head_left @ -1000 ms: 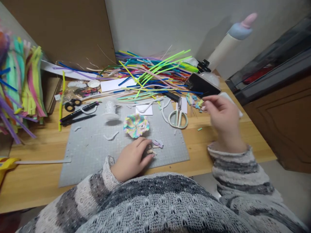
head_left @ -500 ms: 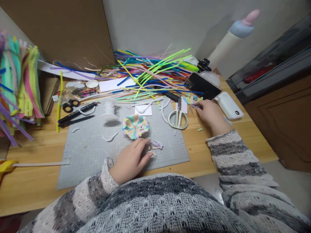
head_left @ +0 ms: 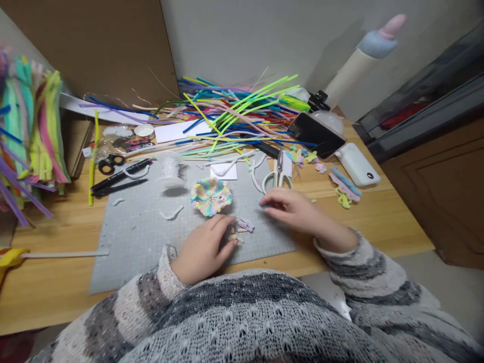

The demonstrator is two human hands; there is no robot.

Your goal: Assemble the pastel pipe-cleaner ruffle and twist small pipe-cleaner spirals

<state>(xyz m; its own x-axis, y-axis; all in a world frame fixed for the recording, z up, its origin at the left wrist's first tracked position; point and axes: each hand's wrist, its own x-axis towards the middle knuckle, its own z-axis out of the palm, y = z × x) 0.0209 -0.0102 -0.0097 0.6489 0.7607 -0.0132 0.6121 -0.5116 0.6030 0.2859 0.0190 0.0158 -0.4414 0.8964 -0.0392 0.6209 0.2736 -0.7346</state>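
My left hand (head_left: pixel 206 244) lies on the grey cutting mat (head_left: pixel 151 227) with its fingers curled over some small pale and purple pipe-cleaner bits (head_left: pixel 242 229). Just beyond it sits a pastel, ruffled pipe-cleaner flower (head_left: pixel 210 195). My right hand (head_left: pixel 291 209) hovers low over the mat's right part, motion-blurred, fingers pinched on a small bluish piece (head_left: pixel 263 205). Pale green scissors (head_left: pixel 278 174) lie just behind that hand.
A heap of coloured pipe cleaners (head_left: pixel 234 111) fills the back of the wooden table. A dark phone (head_left: pixel 315 133), a white power bank (head_left: pixel 357 164) and small coloured scraps (head_left: pixel 342 189) lie right. Black markers (head_left: pixel 121 179) and bagged pipe cleaners (head_left: pixel 30 131) are left.
My right hand went from raised near the phone down to the scraps beside the scissors, then pulled back left over the mat with a small piece. The left hand stayed put.
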